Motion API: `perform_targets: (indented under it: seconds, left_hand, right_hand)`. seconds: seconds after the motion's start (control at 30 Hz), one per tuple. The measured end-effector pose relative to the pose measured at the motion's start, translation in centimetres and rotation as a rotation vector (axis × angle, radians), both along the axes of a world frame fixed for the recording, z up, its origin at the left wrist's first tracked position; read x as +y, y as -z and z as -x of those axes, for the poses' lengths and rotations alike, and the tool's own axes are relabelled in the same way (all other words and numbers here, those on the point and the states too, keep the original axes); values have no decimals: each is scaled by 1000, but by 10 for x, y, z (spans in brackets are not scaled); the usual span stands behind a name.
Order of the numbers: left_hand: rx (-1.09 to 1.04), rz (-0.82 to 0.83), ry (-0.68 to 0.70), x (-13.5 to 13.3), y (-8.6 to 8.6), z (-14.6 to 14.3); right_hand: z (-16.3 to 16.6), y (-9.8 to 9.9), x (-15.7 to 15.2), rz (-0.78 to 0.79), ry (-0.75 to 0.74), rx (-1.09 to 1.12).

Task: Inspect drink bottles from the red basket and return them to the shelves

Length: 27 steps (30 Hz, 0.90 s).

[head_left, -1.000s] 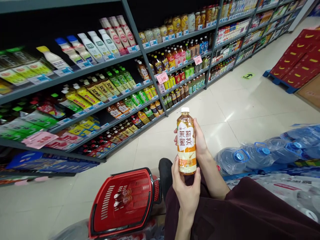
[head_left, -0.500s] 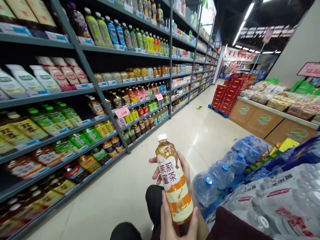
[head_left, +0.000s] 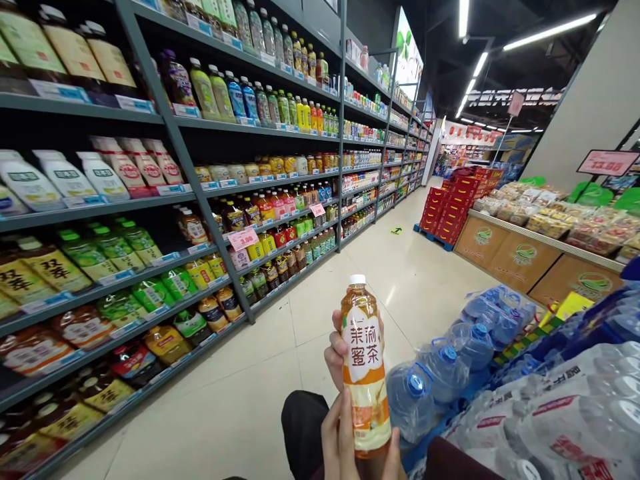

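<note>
A bottle of jasmine honey tea (head_left: 367, 370) stands nearly upright before me, with a white cap and an orange and cream label facing my view. My right hand (head_left: 337, 350) grips it from behind, its fingertips curling past the left side; most of that hand is hidden. Lower down, my left hand (head_left: 339, 437) is closed around the base, with fingers on both sides of it. My dark-trousered knee (head_left: 305, 427) shows just left of the bottle.
Tall drink shelves (head_left: 220, 190) line the left side. Blue-capped water jugs (head_left: 413, 397) and wrapped water packs (head_left: 550, 413) crowd my right. Farther off are stacked red boxes (head_left: 445, 210) and a counter of packaged food (head_left: 525, 250). Pale tiled floor (head_left: 260, 373) runs between them.
The bottle has moved right in view and straightened from a tilt. The fingers of the hand behind it, spread before, now curl against its side. The view has tipped upward a little.
</note>
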<state>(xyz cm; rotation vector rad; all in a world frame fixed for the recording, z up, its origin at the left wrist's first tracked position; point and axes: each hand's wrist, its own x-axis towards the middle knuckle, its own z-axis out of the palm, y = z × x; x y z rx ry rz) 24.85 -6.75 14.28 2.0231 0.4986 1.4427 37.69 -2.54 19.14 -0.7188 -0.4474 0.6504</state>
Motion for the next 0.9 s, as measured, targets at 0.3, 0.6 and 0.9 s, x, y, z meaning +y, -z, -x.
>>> perform_targets:
  seconds: [0.3, 0.6, 0.9]
  left_hand:
    - [35, 165, 107, 0, 0, -1]
    - [-2, 174, 76, 14, 11, 4]
    - [24, 211, 66, 23, 18, 18]
  right_hand:
    - [17, 1, -35, 187, -185, -154]
    - [45, 27, -60, 221, -256, -181]
    - [13, 11, 12, 86, -143, -34]
